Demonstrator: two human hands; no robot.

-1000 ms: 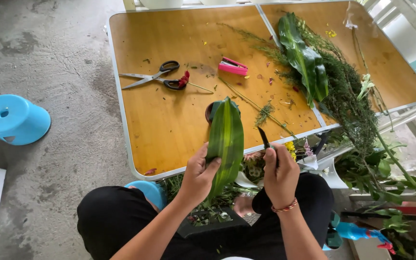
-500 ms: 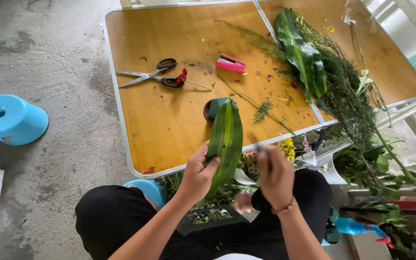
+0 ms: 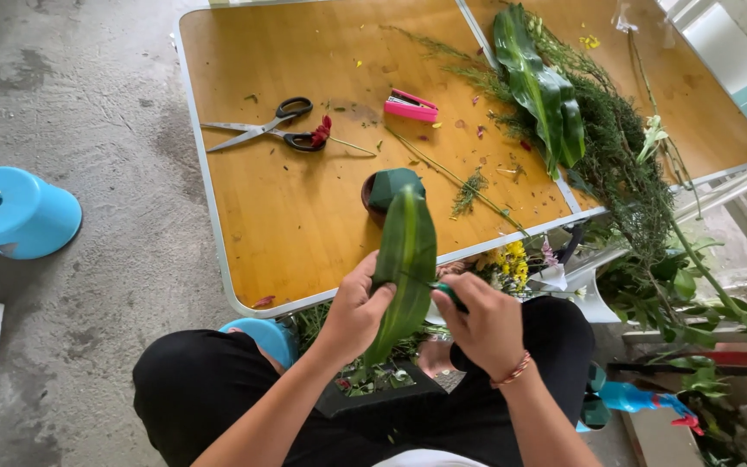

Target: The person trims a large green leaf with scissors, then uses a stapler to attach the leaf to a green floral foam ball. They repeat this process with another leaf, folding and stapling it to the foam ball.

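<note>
A long green leaf [image 3: 404, 268] stands nearly upright between a seated person's two hands, just off the near edge of a wooden tabletop [image 3: 304, 216]. Its long axis runs from the person's lap up and slightly away, so the tip overlaps the tabletop edge while the narrower base hangs down between the knees.

The left hand [image 3: 354, 307] is closed on the leaf's left edge about midway along, thumb in front and fingers wrapped behind. The right hand [image 3: 486, 324] sits just right of the leaf at about the same height, curled shut around a small dark-green tool [image 3: 444, 292] whose end touches the leaf's right edge; what kind of tool it is cannot be made out. Both hands are equally close to the leaf, one on each side, with the blade of the leaf facing the person.

Just behind the leaf's tip, on the tabletop, sits a small brown pot [image 3: 372, 195] holding a block of green foam [image 3: 395, 184]. Farther beyond the leaf and to the left lie scissors [image 3: 257, 128] with a red flower [image 3: 322, 131] against the handles. Beyond the leaf and slightly right lies a pink stapler [image 3: 411, 105]. To the far right of the leaf, broad leaves [image 3: 539, 86] and feathery greenery [image 3: 620, 147] are heaped across the tabletop. Below the leaf, near the knees, are yellow flowers [image 3: 512, 259]. Well to the left of the leaf, on the concrete floor [image 3: 88, 104], stands an upturned blue stool [image 3: 15, 212].
</note>
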